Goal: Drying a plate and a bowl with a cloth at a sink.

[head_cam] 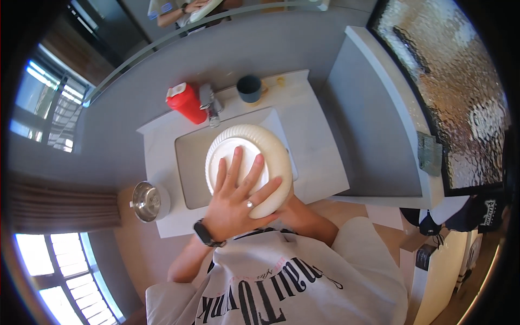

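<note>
A round cream-coloured bowl or dish (276,162) with a ribbed rim is held over the sink basin (191,162), its pale base facing up. My left hand (239,195), with a ring and a dark watch at the wrist, lies spread flat across that base, fingers apart. My right hand (286,203) is mostly hidden beneath the dish at its near right edge, where it appears to support it; its fingers cannot be seen. Behind the dish stands a chrome faucet (211,105).
On the back ledge are a red container (187,103) and a dark mug (249,89). A metal pot (148,202) stands at the counter's left edge. A mirror (227,20) spans the wall above. A low partition (390,101) rises on the right.
</note>
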The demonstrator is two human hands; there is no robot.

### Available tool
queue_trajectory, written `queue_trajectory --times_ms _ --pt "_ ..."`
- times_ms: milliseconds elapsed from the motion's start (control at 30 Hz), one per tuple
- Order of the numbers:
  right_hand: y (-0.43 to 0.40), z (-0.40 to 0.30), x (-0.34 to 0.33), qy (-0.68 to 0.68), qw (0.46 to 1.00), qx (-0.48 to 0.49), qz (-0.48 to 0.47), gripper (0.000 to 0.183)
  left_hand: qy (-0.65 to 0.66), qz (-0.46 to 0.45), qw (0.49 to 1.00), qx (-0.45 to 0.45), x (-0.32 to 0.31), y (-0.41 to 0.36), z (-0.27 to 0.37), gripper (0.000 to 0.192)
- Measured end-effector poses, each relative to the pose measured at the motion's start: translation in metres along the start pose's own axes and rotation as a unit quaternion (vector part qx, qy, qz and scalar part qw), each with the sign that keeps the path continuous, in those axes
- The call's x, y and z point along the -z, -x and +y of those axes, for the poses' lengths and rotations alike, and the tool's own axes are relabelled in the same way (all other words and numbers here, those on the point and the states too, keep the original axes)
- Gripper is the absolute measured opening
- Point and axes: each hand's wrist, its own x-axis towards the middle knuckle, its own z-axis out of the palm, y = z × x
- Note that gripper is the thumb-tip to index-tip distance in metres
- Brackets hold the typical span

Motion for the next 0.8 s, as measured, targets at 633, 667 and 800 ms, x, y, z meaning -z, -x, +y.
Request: queue_trajectory --times_ms 633,667,800 --pt "0.002 -0.001 -0.001 0.004 0.998 0.044 0.037 0.064 0.048 0.013 0.998 0.035 0.01 -0.015 0.001 0.092" --pt "0.001 0.001 0.0 0.008 0.999 0.038 0.038 0.064 0.036 -0.025 0.999 -0.023 0.012 -0.012 -0.006 0.088" --pt "-0.003 0.004 -0.002 0.022 0.998 0.03 0.041 0.064 0.027 -0.104 0.991 -0.077 0.03 -0.01 -0.016 0.082"
